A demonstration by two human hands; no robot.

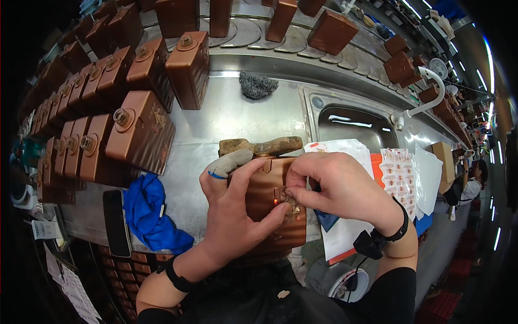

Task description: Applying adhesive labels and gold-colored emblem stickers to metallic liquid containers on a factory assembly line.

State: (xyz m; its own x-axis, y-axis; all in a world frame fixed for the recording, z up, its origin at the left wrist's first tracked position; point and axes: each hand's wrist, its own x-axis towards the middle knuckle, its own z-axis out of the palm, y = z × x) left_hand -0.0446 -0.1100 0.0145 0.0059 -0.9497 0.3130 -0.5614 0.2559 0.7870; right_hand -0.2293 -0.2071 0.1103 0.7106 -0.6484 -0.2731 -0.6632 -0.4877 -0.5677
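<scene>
One copper-brown flask (261,194) lies between two bare hands at the bench's near side, in front of the person's dark clothing; more than a dozen matching copper-brown bottles (143,135) crowd the left; there are also one wood-handled tool (261,147) just beyond the flask, one steel-wool pad (258,85), one sink (353,125), one smartphone (117,222), one blue cloth (144,208) and one sticker sheet (398,175); the flask has a satin sheen, with gold relief and small red spots on its upturned face; the left hand (234,210) is spread over it, thumb on the decorated area, one finger in a grey knit sleeve (232,162); the right hand (340,181) presses thumb and forefinger together at that decoration; I cannot tell whether anything is pinched between them.
</scene>
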